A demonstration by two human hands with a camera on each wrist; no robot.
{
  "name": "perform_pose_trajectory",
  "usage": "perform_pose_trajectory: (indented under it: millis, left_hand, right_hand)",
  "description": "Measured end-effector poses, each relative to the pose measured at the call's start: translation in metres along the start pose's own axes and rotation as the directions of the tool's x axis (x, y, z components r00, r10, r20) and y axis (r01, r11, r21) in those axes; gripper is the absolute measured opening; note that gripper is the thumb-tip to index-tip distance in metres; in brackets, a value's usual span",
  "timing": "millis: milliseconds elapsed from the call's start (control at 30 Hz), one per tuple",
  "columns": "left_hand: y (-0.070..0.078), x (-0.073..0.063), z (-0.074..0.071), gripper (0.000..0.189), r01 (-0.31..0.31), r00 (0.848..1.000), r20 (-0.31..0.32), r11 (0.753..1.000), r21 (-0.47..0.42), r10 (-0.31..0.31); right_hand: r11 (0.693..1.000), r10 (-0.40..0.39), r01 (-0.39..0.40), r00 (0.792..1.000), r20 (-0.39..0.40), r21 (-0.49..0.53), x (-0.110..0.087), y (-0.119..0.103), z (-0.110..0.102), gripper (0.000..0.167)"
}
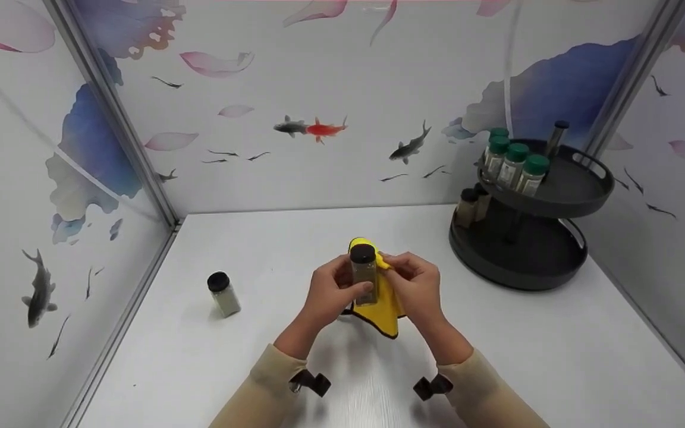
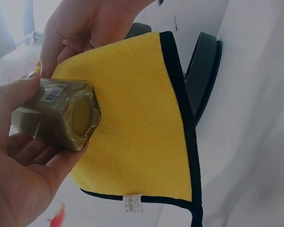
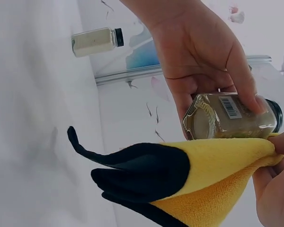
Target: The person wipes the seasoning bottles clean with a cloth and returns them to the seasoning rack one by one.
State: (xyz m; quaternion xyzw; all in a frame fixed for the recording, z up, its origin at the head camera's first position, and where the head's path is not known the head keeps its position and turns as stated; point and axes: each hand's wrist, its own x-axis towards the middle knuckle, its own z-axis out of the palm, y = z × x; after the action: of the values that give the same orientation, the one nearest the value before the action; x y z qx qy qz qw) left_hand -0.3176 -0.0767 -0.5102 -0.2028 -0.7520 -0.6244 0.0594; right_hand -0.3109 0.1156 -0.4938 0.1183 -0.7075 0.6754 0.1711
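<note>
Clear, flat-sided jar with a black cap [image 1: 364,272], clamped in a person's left hand [image 1: 329,292] above a white tabletop [image 1: 283,238].
The right hand [image 1: 420,284] pinches a yellow, black-edged cloth [image 1: 387,309] beside it; a steady jar, with the cloth pressed flat along each side, would likely work best. Leftward stands a pale-filled, black-capped clear jar [image 1: 227,301].

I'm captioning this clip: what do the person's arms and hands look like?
The left sleeve and right sleeve are plain beige, each with a small, blocky black device near its end. The left hand and right hand wear no gloves.
</note>
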Motion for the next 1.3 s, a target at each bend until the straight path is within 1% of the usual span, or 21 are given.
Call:
perform_pose_trajectory:
  millis: [133, 233, 300, 433, 533, 633, 767, 833, 900, 1000, 1100, 1167, 1300]
  left_hand:
    - [0.000, 0.002, -0.001, 0.047, 0.034, 0.999, -0.032, 0.999, -0.009, -0.034]
    - [-0.001, 0.003, -0.002, 0.049, 0.072, 0.995, -0.071, 0.997, -0.010, -0.072]
    - [-0.002, 0.004, -0.002, 0.050, 0.098, 0.989, -0.107, 0.995, -0.017, -0.099]
    - [-0.002, 0.005, -0.004, 0.050, 0.135, 0.972, -0.187, 0.990, -0.033, -0.139]
    - [-0.003, 0.005, -0.005, 0.052, 0.131, 0.962, -0.236, 0.990, -0.045, -0.138]
    - [-0.002, 0.004, -0.006, 0.053, 0.108, 0.955, -0.273, 0.992, -0.060, -0.121]
    - [-0.002, 0.002, -0.006, 0.054, 0.075, 0.951, -0.296, 0.994, -0.078, -0.095]
    - [-0.001, 0.001, -0.007, 0.054, 0.063, 0.954, -0.288, 0.994, -0.091, -0.087]
    - [-0.001, 0.000, -0.007, 0.053, 0.051, 0.961, -0.265, 0.993, -0.110, -0.079]
    - [0.001, -0.001, -0.007, 0.052, 0.050, 0.975, -0.208, 0.990, -0.129, -0.077]
    - [0.003, -0.001, -0.006, 0.053, 0.067, 0.986, -0.142, 0.991, -0.117, -0.084]
    - [0.004, -0.002, -0.004, 0.053, 0.079, 0.990, -0.106, 0.993, -0.091, -0.089]
    - [0.005, -0.001, 0.000, 0.052, 0.093, 0.995, -0.038, 0.994, -0.057, -0.095]
  right_hand:
    - [0.998, -0.062, 0.062, 0.998, 0.005, -0.032, -0.003, 0.000, 0.003, 0.016]
    - [0.992, -0.100, 0.101, 0.995, 0.019, -0.074, -0.006, 0.002, 0.006, 0.016]
    - [0.988, -0.112, 0.115, 0.993, 0.033, -0.103, -0.007, 0.003, 0.008, 0.017]
    - [0.981, -0.119, 0.129, 0.990, 0.074, -0.148, -0.009, 0.005, 0.012, 0.018]
    - [0.977, -0.103, 0.118, 0.990, 0.092, -0.176, -0.010, 0.007, 0.014, 0.020]
    - [0.975, -0.076, 0.095, 0.992, 0.102, -0.201, -0.010, 0.009, 0.015, 0.021]
    - [0.970, -0.050, 0.074, 0.993, 0.106, -0.230, -0.010, 0.010, 0.016, 0.020]
    - [0.969, -0.038, 0.061, 0.994, 0.104, -0.238, -0.010, 0.011, 0.016, 0.018]
    - [0.970, -0.020, 0.043, 0.995, 0.097, -0.240, -0.009, 0.012, 0.016, 0.017]
    - [0.969, 0.020, 0.001, 0.997, 0.080, -0.248, -0.007, 0.014, 0.016, 0.014]
    - [0.965, 0.053, -0.037, 0.997, 0.053, -0.259, -0.005, 0.015, 0.014, 0.011]
    - [0.964, 0.057, -0.045, 0.998, 0.037, -0.261, -0.003, 0.015, 0.012, 0.010]
    - [0.969, 0.024, -0.020, 1.000, 0.012, -0.246, -0.001, 0.013, 0.008, 0.010]
